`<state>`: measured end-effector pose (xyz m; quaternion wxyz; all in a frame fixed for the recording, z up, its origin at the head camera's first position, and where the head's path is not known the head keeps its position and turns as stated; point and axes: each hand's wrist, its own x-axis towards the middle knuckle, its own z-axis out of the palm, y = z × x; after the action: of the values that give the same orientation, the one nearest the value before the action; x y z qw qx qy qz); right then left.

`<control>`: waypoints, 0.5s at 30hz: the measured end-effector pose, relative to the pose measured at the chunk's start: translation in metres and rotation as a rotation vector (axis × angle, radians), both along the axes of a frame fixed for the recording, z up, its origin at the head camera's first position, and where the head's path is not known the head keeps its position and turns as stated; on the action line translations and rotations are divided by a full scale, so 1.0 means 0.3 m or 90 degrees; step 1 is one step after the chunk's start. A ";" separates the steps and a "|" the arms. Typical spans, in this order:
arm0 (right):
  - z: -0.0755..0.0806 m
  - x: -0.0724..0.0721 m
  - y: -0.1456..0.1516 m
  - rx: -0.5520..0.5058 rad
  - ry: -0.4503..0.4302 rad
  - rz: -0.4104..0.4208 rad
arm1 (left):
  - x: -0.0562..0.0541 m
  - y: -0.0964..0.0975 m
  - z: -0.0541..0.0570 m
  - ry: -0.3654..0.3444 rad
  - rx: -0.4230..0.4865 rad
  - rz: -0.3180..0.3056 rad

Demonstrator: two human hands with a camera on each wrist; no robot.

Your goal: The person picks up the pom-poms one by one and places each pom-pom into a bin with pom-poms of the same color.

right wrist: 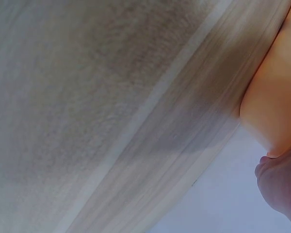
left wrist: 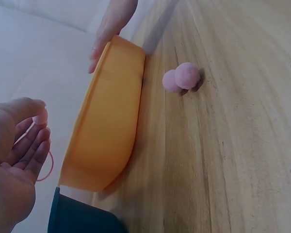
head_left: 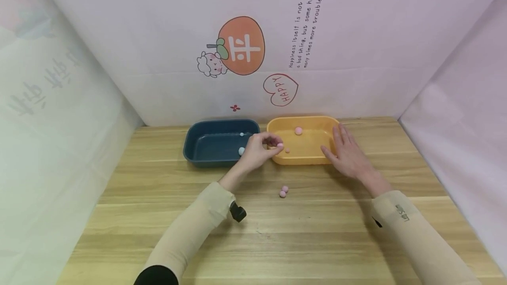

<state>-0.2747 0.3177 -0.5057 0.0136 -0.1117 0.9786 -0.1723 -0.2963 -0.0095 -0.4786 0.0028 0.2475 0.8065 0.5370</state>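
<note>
My left hand (head_left: pixel 256 149) is over the near left corner of the yellow tray (head_left: pixel 309 161), a small pink ball (left wrist: pixel 40 118) pinched between its thumb and fingertips. Inside that tray lie a larger pink ball (head_left: pixel 299 131) at the back and a tiny pink ball (head_left: pixel 287 151) near the front. At the tray's right end my right hand (head_left: pixel 350 155) rests on the rim with fingers extended. Two pink balls (left wrist: pixel 187 75) sit against each other on the wooden table, in front of the yellow tray.
A dark blue tray (head_left: pixel 215 163) stands just left of the yellow one. In it are a small pale blue ball (head_left: pixel 242 134) and a bigger pale blue ball (head_left: pixel 241 151), partly covered by my left hand. A printed white cloth (head_left: pixel 178 56) rises behind both trays.
</note>
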 end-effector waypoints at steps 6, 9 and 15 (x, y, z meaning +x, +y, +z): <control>0.000 0.000 0.001 0.004 -0.002 -0.003 | -0.025 0.030 0.002 0.014 -0.010 0.012; 0.000 -0.001 0.001 0.001 -0.001 -0.003 | -0.035 0.044 0.006 0.017 -0.003 0.017; 0.001 0.000 -0.003 0.002 0.001 -0.004 | -0.054 0.055 0.006 0.010 0.010 0.030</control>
<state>-0.2746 0.3168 -0.5056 0.0123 -0.1090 0.9792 -0.1709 -0.3127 0.0069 -0.4767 -0.0183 0.2329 0.8080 0.5410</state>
